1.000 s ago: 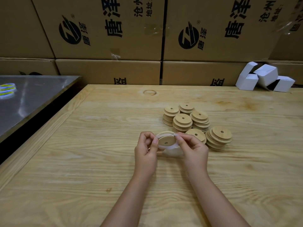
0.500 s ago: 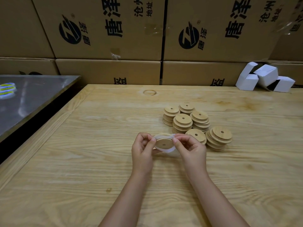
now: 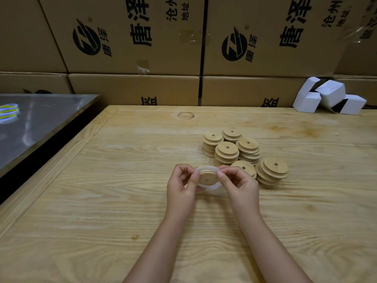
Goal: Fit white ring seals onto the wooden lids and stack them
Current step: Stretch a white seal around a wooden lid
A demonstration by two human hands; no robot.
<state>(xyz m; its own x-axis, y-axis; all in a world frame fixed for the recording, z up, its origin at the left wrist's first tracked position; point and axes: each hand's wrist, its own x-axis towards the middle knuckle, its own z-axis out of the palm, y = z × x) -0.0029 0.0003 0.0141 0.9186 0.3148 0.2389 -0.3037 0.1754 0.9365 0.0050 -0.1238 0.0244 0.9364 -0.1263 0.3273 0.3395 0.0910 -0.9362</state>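
A round wooden lid [image 3: 208,177] with a small centre hole is held just above the wooden table [image 3: 102,201]. A white ring seal [image 3: 214,188] is stretched around it, loose below the lid. My left hand [image 3: 181,186] pinches the lid and seal at their left edge. My right hand [image 3: 238,185] pinches them at the right edge. Just behind and to the right stand several short stacks of wooden lids [image 3: 236,148], the nearest stack [image 3: 272,173] leaning.
Cardboard cartons [image 3: 130,35] form a wall along the table's far edge. Small white boxes [image 3: 328,98] lie at the back right. A metal-topped table [image 3: 40,123] with tape rolls [image 3: 8,113] stands to the left across a dark gap.
Both hands have shifted slightly with the lid, and the seal has been worked further around its rim. The stacks have not moved.
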